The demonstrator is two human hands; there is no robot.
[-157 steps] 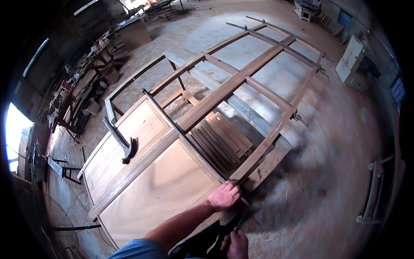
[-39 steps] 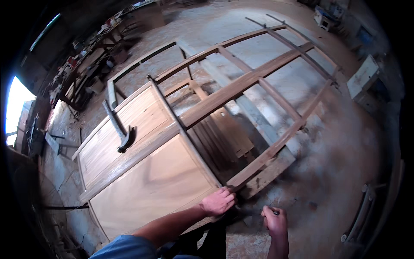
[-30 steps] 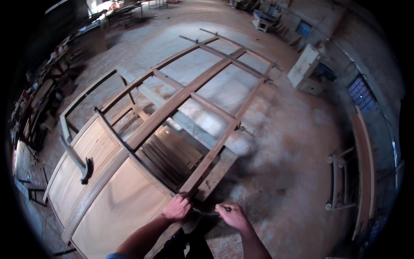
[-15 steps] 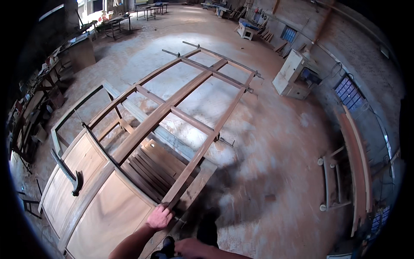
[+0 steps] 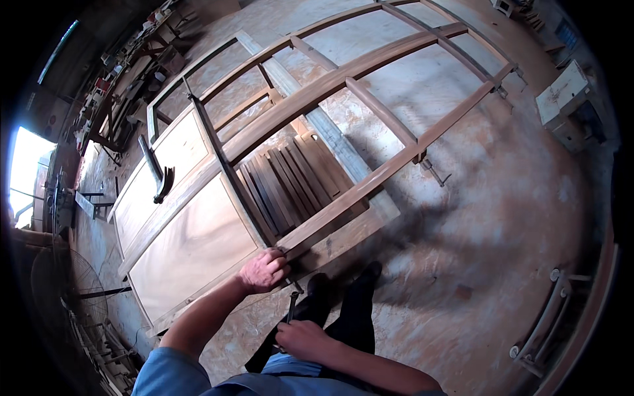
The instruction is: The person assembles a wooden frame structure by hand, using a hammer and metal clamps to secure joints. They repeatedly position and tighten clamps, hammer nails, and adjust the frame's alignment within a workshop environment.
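Note:
A large wooden door-like frame (image 5: 370,188) lies across supports, with pale panels (image 5: 198,244) filling its near left end. A long dark bar clamp (image 5: 228,173) spans it beside the panels. My left hand (image 5: 264,269) is closed over the frame's near rail, where the clamp's end sits; its fingertips are partly hidden. In front of my body, my right hand (image 5: 305,338) is wrapped round a dark metal tool that looks like a wrench (image 5: 292,305). The tool's head points up toward the clamp's screw end (image 5: 297,286), just apart from it. A hammer (image 5: 158,177) rests on the panels.
Stacked wooden strips (image 5: 290,181) lie beneath the frame. More clamps (image 5: 432,170) jut from its far right side. A white machine (image 5: 564,96) stands at right, a wheeled rack (image 5: 545,323) lower right, and cluttered benches (image 5: 112,99) at upper left.
My view has turned left and down. The wrench-like tool now shows in my right hand, which is nearer the clamp end. My left hand stays on the near rail.

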